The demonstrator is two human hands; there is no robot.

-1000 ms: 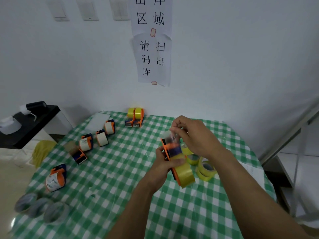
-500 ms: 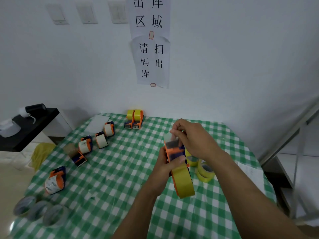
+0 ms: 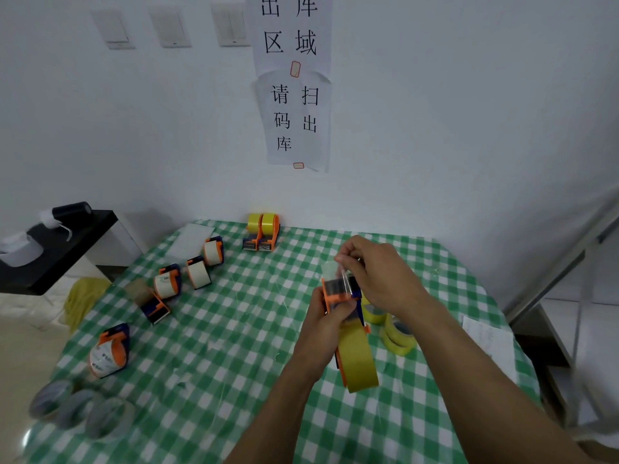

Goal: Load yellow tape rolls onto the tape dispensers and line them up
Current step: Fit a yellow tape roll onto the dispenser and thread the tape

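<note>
Checked table (image 3: 234,346): left hand (image 3: 326,326) curled round dispenser (image 3: 336,291); right hand (image 3: 382,272) pinches tape end (image 3: 340,272) above its head. Advise drawing it taut and square, roll (image 3: 356,360) seated.

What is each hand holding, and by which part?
Left hand grips the orange tape dispenser by its body, above the loaded yellow roll. Right hand pinches the tape's free end at the dispenser's cutter end.
</note>
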